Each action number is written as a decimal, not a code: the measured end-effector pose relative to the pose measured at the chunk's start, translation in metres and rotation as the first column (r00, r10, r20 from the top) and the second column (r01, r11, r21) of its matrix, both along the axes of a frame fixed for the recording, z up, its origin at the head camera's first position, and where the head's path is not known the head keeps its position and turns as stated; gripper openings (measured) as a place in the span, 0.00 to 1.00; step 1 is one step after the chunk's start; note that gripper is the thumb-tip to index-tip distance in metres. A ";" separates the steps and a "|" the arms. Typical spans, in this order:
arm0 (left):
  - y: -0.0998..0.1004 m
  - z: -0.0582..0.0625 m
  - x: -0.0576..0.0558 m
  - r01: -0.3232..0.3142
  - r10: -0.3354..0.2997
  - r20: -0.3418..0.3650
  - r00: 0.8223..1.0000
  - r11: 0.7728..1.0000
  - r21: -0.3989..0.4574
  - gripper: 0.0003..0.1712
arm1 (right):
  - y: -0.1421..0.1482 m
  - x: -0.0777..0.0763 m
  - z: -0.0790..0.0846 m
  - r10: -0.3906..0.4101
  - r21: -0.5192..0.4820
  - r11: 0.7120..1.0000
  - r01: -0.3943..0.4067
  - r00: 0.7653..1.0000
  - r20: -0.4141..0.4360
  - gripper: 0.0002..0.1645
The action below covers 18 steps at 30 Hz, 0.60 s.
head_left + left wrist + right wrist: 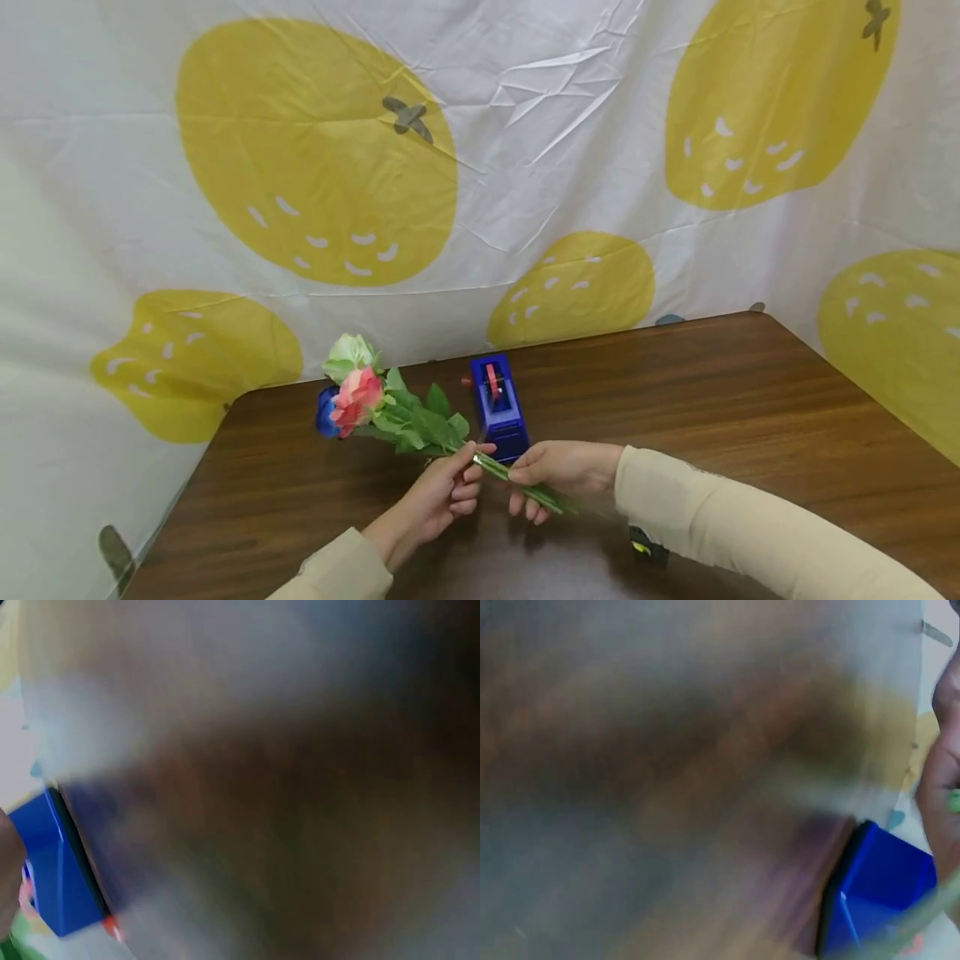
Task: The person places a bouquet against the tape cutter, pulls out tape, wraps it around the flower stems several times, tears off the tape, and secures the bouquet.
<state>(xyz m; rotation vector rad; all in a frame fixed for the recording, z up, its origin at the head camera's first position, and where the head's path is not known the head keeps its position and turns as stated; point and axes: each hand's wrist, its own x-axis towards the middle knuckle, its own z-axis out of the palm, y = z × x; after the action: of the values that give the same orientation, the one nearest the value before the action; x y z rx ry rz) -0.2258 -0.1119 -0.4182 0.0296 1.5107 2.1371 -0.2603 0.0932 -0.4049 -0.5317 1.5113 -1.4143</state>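
Note:
Three artificial roses, a pink rose (357,398), a blue rose (327,412) and a pale cream-green rose (349,353), lie together as one bunch, heads toward the left. My left hand (433,502) pinches their green stems (495,469) just below the leaves, where a shiny spot shows. Farther down, near the cut ends, my right hand (564,467) grips the same stems. Just behind the hands stands a blue tape dispenser (510,437) with a red roll hub. Each wrist view catches only part of a hand at its edge, beside the dispenser (885,877).
The brown wooden table (675,392) reaches back to a white curtain (480,208) printed with yellow fruit, which also hangs along both sides. A dark band with a yellow-green mark (641,547) sits beneath the right sleeve. Glossy reflections and blur fill most of both wrist views.

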 end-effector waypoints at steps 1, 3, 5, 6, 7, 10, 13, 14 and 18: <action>-0.004 0.001 -0.002 0.036 -0.036 -0.004 0.999 0.999 -0.010 0.20 | 0.000 0.000 -0.002 0.002 -0.023 1.000 -0.001 1.000 0.019 0.19; -0.010 0.001 -0.006 0.100 -0.100 -0.009 0.995 0.995 -0.021 0.19 | -0.001 0.001 -0.006 0.002 -0.056 0.998 0.000 0.999 0.040 0.19; -0.015 0.001 -0.010 0.153 -0.154 -0.019 0.988 0.988 -0.029 0.19 | -0.003 0.002 -0.008 0.000 -0.076 0.997 0.005 0.998 0.060 0.18; -0.017 0.000 -0.012 0.181 -0.182 -0.024 0.983 0.983 -0.036 0.19 | -0.004 0.002 -0.009 0.004 -0.085 0.996 0.002 0.998 0.068 0.16; -0.019 0.000 -0.013 0.208 -0.209 -0.029 0.977 0.977 -0.043 0.19 | -0.005 0.002 -0.010 0.010 -0.093 0.996 -0.002 0.997 0.082 0.15; -0.023 -0.001 -0.019 0.280 -0.284 -0.042 0.958 0.957 -0.072 0.19 | -0.008 0.001 -0.012 0.035 -0.107 0.994 -0.021 0.991 0.133 0.11; -0.027 -0.003 -0.024 0.349 -0.356 -0.048 0.933 0.930 -0.113 0.18 | -0.009 -0.001 -0.015 0.056 -0.099 0.994 -0.040 0.983 0.172 0.11; -0.028 -0.003 -0.026 0.369 -0.378 -0.049 0.925 0.920 -0.128 0.18 | -0.009 -0.001 -0.016 0.059 -0.089 0.995 -0.044 0.982 0.181 0.11; -0.032 -0.006 -0.031 0.433 -0.447 -0.041 0.894 0.883 -0.183 0.17 | -0.011 -0.002 -0.021 0.054 -0.053 0.998 -0.044 0.979 0.198 0.13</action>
<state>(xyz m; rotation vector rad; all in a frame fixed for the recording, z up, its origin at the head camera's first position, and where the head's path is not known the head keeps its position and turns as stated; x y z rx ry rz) -0.2564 -0.1436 -0.4241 0.3722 1.5511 1.6579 -0.2624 0.0825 -0.4255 -0.4392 1.2985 -1.4245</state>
